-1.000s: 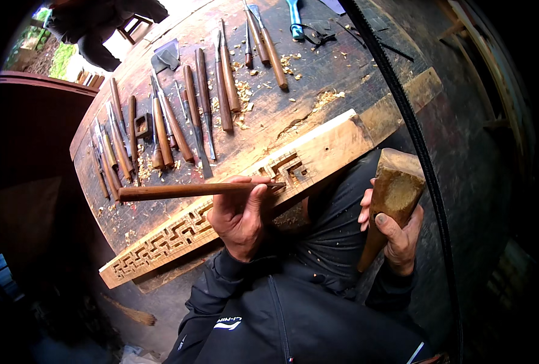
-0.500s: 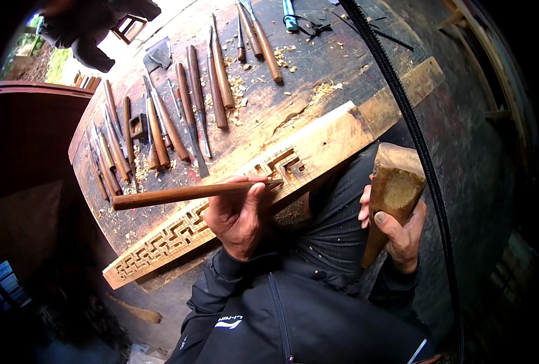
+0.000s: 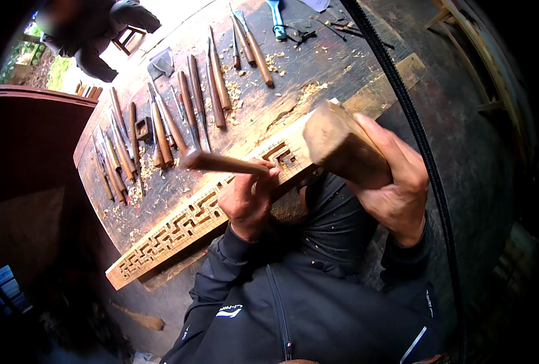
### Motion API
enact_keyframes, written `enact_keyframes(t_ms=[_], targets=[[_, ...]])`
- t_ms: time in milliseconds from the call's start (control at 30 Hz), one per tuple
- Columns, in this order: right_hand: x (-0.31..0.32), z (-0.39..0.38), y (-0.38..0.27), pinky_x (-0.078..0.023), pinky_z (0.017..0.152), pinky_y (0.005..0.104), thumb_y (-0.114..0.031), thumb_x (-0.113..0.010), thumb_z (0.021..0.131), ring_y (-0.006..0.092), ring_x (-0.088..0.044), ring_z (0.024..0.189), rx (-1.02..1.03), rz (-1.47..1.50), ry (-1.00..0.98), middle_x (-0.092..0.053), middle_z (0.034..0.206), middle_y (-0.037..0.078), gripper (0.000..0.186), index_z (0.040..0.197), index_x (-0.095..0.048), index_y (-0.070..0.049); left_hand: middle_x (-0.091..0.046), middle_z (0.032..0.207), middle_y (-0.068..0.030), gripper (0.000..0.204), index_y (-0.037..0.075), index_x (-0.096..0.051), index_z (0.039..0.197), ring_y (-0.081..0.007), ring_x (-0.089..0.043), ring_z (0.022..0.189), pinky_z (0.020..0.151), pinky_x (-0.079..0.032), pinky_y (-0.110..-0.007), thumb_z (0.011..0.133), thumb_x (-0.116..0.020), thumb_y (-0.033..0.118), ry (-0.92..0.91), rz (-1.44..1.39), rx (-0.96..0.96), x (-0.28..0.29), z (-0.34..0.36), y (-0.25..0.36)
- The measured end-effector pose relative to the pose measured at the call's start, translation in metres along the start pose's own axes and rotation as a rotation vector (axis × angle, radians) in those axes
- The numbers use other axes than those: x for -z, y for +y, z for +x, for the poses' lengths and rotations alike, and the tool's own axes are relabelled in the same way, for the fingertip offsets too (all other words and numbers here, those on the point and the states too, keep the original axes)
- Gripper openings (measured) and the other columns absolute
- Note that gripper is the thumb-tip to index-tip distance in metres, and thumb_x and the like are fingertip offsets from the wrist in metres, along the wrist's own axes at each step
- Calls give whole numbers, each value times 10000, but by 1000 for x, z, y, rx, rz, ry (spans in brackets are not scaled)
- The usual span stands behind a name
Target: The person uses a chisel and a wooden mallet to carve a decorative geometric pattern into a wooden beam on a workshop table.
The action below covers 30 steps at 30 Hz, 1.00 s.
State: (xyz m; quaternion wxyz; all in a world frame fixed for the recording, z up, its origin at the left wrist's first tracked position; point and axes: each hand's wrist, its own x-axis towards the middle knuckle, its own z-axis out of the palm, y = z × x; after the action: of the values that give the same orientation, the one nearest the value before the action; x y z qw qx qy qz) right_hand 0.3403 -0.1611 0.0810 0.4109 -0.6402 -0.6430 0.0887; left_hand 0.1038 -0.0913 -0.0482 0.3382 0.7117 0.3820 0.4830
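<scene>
My left hand (image 3: 245, 203) grips a chisel (image 3: 221, 162) by its brown wooden handle, low down beside the carved beam. The handle's butt points up and to the left; its blade is hidden by my fingers. Under it lies a long pale wooden beam (image 3: 291, 134), cut with a row of angular fretwork slots and slanting from lower left to upper right. My right hand (image 3: 397, 188) is closed round a blocky wooden mallet (image 3: 339, 139), held above the beam's right part and apart from the chisel. The mallet's lower part is hidden by the hand.
Several wooden-handled chisels (image 3: 194, 85) lie on the dark round table (image 3: 269, 109) beyond the beam, among wood shavings (image 3: 312, 91). A blue-handled tool (image 3: 275, 21) is at the back. A black cord (image 3: 415, 121) hangs across the right side. Another person's dark sleeve (image 3: 97, 64) shows upper left.
My right hand has lifted the mallet up and left from over my lap to above the beam. The chisel's butt has swung upward and right, toward steeper.
</scene>
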Motion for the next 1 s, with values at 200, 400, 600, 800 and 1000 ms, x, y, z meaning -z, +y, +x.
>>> enact_keyframes(t_ms=[200, 400, 600, 800, 1000], targets=[[13, 36, -15, -601, 956, 419, -11, -889, 722, 379, -763, 1105, 341, -275, 94, -754, 1237, 232, 678, 1372, -698, 6, -751, 822, -81, 197, 32, -728, 1084, -173, -709, 683, 641, -578, -318, 919, -825, -12, -12, 211, -179, 0, 8, 4], [20, 59, -35, -622, 929, 391, -43, -901, 741, 362, -778, 1099, 436, -302, 150, -768, 1216, 219, 656, 1367, -710, -6, -757, 854, -98, 192, 38, -722, 1081, -199, -725, 714, 660, -583, -339, 921, -817, -13, -15, 249, -181, 1, 4, -2], [23, 81, -28, -630, 939, 386, -101, -929, 756, 348, -783, 1106, 588, -232, 220, -777, 1212, 206, 615, 1336, -738, -27, -747, 848, -108, 195, 40, -719, 1082, -218, -726, 718, 657, -579, -348, 920, -818, -4, -9, 237, -183, -2, 10, 10], [25, 78, -44, -637, 935, 393, -110, -925, 770, 349, -783, 1101, 575, -344, 154, -775, 1221, 197, 595, 1332, -744, -40, -732, 811, -101, 195, 54, -721, 1079, -232, -711, 675, 624, -566, -354, 917, -826, 25, -22, 273, -175, -2, 9, 10], [34, 77, -42, -641, 919, 387, -84, -911, 787, 348, -785, 1083, 571, -325, 177, -778, 1199, 188, 620, 1376, -720, -58, -704, 775, -104, 196, 78, -707, 1046, -260, -679, 621, 572, -532, -371, 911, -849, 82, 31, 306, -280, -7, 10, 3]])
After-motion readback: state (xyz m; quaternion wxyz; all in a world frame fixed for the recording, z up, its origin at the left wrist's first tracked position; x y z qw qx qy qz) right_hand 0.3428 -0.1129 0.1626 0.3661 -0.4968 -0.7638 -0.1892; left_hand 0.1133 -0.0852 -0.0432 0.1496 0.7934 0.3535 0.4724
